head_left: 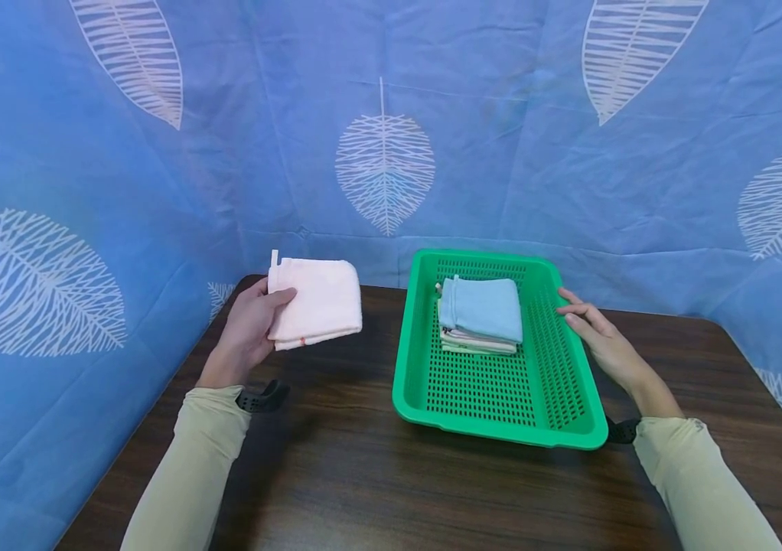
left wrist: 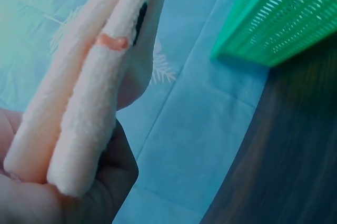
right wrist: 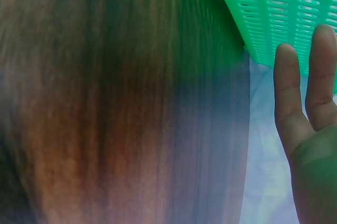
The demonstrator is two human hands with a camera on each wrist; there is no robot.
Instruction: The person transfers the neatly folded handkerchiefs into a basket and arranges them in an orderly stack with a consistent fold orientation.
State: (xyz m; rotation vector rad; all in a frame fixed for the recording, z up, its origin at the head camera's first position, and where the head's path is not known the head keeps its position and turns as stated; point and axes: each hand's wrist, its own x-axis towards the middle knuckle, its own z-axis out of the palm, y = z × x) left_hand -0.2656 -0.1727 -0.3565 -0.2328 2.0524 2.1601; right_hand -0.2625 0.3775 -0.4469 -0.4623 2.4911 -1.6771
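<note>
A folded pale pink towel (head_left: pixel 317 300) with a small hanging loop is pinched by my left hand (head_left: pixel 253 317), thumb on top and fingers beneath. In the left wrist view the folded towel (left wrist: pixel 100 87) shows thick layered edges and a small orange mark. My right hand (head_left: pixel 601 340) is at the right rim of a green plastic basket (head_left: pixel 415 344), its fingers extended. The right wrist view has two straight fingers (right wrist: pixel 288 79) against the slotted basket side (right wrist: pixel 279 18). Inside the basket lies a stack of folded cloths, a light blue towel (head_left: pixel 480 306) on top.
The basket stands on a dark brown wooden table (head_left: pixel 336 467), right of the middle. A blue curtain (head_left: pixel 281 153) with white leaf prints hangs behind the table and along both sides. The table's back edge runs close to the curtain.
</note>
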